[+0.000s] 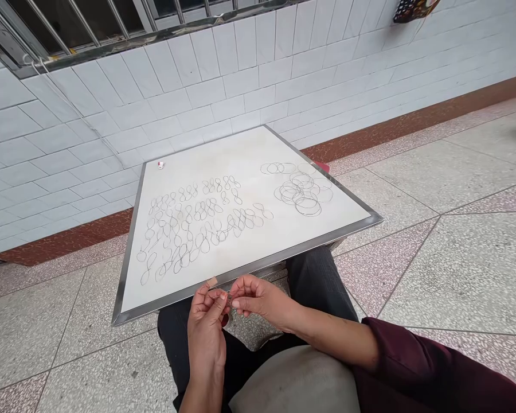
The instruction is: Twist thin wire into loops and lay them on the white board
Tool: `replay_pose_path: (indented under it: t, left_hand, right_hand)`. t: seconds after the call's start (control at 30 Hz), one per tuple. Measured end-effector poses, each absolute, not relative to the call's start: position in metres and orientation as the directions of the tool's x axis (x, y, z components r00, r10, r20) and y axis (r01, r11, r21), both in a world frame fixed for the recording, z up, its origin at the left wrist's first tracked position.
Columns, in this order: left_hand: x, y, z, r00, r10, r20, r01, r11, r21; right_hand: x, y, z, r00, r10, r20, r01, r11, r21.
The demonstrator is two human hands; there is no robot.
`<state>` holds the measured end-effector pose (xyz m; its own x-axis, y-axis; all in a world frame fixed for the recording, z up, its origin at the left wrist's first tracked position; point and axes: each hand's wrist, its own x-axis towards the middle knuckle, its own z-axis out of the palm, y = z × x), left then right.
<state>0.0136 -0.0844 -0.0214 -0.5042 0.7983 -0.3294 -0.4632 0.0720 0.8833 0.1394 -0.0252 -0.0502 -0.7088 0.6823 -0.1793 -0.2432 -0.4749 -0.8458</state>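
My left hand (pixel 208 318) and my right hand (pixel 255 298) meet just off the table's near edge, above my lap. Thumb and fingers of each are pinched together on a thin wire (pixel 229 297), mostly hidden by the fingertips. A tan patch, like an adhesive bandage (pixel 212 281), shows at a left fingertip. On the white tabletop beyond, rows of thin wires twisted into figure-eights (pixel 200 209) lie at the left and middle. Plain round wire rings (pixel 307 205) overlap in a loose group at the right.
The white table (pixel 223 152) has a grey metal rim and stands near a white tiled wall (pixel 241 86). A small white and red object (pixel 161 165) sits at its far left corner. Something red (pixel 322 167) shows past the right edge. Speckled stone floor (pixel 468 269) surrounds it.
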Motion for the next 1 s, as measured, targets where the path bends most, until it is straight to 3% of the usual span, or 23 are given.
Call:
replay_pose_path:
  t: [0.33,0.7,1.0]
  left_hand:
    - [0.013,-0.079,-0.03,-0.517,0.793,-0.323,-0.465,0.057,0.883]
    - [0.012,-0.075,-0.042,-0.534,0.782,-0.321,-0.402,0.099,0.91]
    - [0.015,-0.071,-0.046,-0.546,0.77,-0.33,-0.41,0.098,0.907]
  right_hand:
    - [0.137,-0.021,-0.059,-0.694,0.704,-0.149,-0.283,-0.458,-0.843]
    - [0.138,-0.016,-0.066,-0.697,0.686,-0.21,-0.265,-0.517,-0.814]
    - [0.134,-0.012,-0.078,-0.636,0.753,-0.17,-0.186,-0.363,-0.913]
